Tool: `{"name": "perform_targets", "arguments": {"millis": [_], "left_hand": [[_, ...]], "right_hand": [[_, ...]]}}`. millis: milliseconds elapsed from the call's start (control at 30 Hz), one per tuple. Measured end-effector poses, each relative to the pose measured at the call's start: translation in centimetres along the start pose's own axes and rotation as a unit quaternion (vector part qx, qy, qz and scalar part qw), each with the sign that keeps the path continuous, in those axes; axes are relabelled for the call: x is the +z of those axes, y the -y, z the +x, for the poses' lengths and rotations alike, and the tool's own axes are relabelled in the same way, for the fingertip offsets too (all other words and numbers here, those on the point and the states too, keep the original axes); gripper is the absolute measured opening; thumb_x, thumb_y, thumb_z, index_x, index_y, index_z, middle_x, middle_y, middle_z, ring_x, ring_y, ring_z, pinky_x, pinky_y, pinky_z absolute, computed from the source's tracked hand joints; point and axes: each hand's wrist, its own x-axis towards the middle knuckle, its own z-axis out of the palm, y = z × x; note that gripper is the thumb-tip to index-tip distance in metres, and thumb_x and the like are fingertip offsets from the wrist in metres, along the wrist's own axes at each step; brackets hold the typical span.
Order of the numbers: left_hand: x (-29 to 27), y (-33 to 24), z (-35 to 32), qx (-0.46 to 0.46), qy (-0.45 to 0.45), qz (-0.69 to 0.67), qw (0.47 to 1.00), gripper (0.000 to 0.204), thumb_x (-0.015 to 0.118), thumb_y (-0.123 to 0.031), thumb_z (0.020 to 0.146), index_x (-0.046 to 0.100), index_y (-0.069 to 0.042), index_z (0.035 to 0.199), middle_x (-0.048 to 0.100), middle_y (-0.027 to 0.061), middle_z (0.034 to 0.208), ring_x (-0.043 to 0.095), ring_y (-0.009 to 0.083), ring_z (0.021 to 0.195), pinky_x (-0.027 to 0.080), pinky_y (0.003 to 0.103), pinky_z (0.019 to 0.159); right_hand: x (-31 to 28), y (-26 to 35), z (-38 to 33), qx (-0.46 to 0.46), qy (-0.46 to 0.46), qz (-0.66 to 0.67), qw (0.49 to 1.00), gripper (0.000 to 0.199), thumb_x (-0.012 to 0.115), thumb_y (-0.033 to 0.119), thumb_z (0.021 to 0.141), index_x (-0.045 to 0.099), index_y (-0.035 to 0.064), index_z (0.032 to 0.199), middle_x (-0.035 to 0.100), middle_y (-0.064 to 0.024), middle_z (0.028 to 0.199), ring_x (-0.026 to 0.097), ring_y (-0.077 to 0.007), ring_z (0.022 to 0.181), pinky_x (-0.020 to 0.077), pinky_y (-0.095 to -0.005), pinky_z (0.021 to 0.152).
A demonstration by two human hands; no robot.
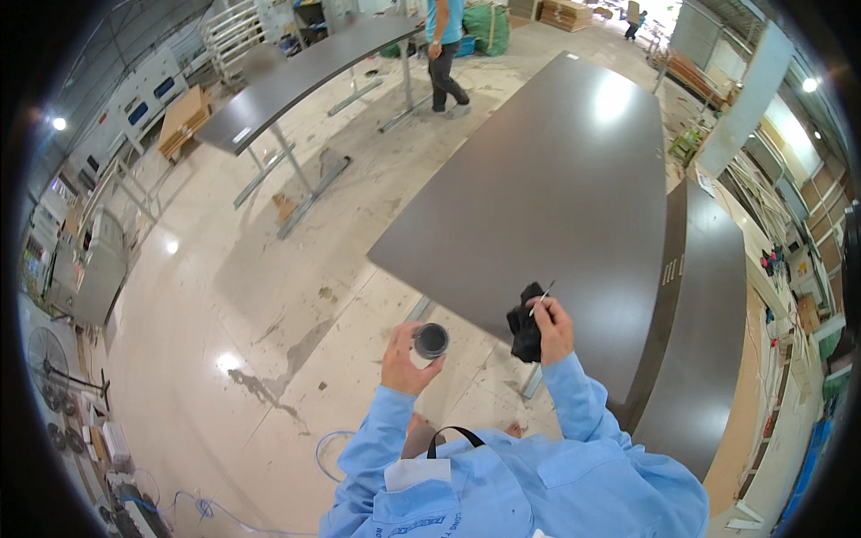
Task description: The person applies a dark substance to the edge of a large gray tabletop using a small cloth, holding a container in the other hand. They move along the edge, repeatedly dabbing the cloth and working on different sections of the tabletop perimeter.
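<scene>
A small round jar [431, 341] with dark contents is held up over the floor, short of the near corner of a big dark panel [547, 179]; the left hand [400, 362] grips it between thumb and fingers. The right hand [554, 330] is closed on a black cloth [526, 336] and a thin stick [542, 301], at the panel's near edge. A narrower dark board [695, 332] lies along the panel's right side. Farther off, a person [443, 54] stands by another dark tabletop [300, 85] on metal legs.
</scene>
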Motion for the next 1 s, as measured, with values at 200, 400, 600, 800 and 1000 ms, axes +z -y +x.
{"name": "perform_targets", "arguments": {"millis": [200, 400, 600, 800, 1000], "left_hand": [[-8.4, 3.3, 2.1, 0.043, 0.074, 0.001, 0.996, 0.064, 0.093, -0.017, 0.070, 0.066, -0.007, 0.126, 0.047, 0.0185, 0.160, 0.066, 0.0336, 0.124, 0.059, 0.041, 0.092], [-14.5, 8.6, 6.5, 0.020, 0.129, -0.045, 0.990, 0.066, 0.094, -0.018, 0.069, 0.067, -0.004, 0.128, 0.033, 0.0230, 0.170, 0.069, 0.0346, 0.118, 0.059, 0.039, 0.093], [-17.6, 16.6, 13.1, 0.038, 0.133, -0.041, 0.990, 0.073, 0.096, -0.023, 0.070, 0.064, 0.001, 0.131, 0.048, 0.0226, 0.158, 0.069, 0.0341, 0.110, 0.058, 0.041, 0.089], [-21.7, 23.6, 24.2, 0.080, 0.134, 0.003, 0.988, 0.066, 0.096, -0.023, 0.070, 0.064, 0.000, 0.123, 0.067, 0.0194, 0.118, 0.068, 0.0388, 0.106, 0.057, 0.044, 0.088], [-25.6, 26.9, 36.9, 0.103, 0.161, 0.011, 0.982, 0.062, 0.096, -0.019, 0.069, 0.065, 0.001, 0.118, 0.068, 0.0192, 0.116, 0.070, 0.0374, 0.101, 0.058, 0.043, 0.086]], "right_hand": [[16.0, -0.5, 3.0, 0.125, 0.046, 0.278, 0.951, 0.017, 0.063, 0.020, 0.110, 0.070, 0.0056, 0.113, 0.069, -0.0035, 0.105, 0.070, -0.0139, 0.093, 0.0622, -0.0325, 0.079], [28.7, 0.2, 4.8, 0.185, 0.142, 0.311, 0.921, 0.015, 0.062, 0.020, 0.110, 0.069, 0.0067, 0.114, 0.070, -0.0053, 0.106, 0.071, -0.0157, 0.094, 0.0642, -0.0361, 0.082], [39.3, -0.4, 10.3, 0.215, 0.198, 0.370, 0.882, 0.017, 0.063, 0.023, 0.110, 0.069, 0.0078, 0.114, 0.072, -0.0062, 0.108, 0.073, -0.0183, 0.097, 0.0640, -0.0388, 0.085], [49.1, -2.0, 19.1, 0.214, 0.207, 0.326, 0.897, 0.021, 0.065, 0.026, 0.109, 0.073, 0.0072, 0.114, 0.072, -0.0033, 0.104, 0.068, -0.0136, 0.094, 0.0598, -0.0323, 0.081], [53.4, -2.1, 30.4, 0.080, 0.251, 0.033, 0.964, 0.021, 0.062, 0.024, 0.109, 0.073, 0.0070, 0.108, 0.069, 0.0030, 0.098, 0.059, -0.0061, 0.088, 0.0501, -0.0247, 0.077]]}}
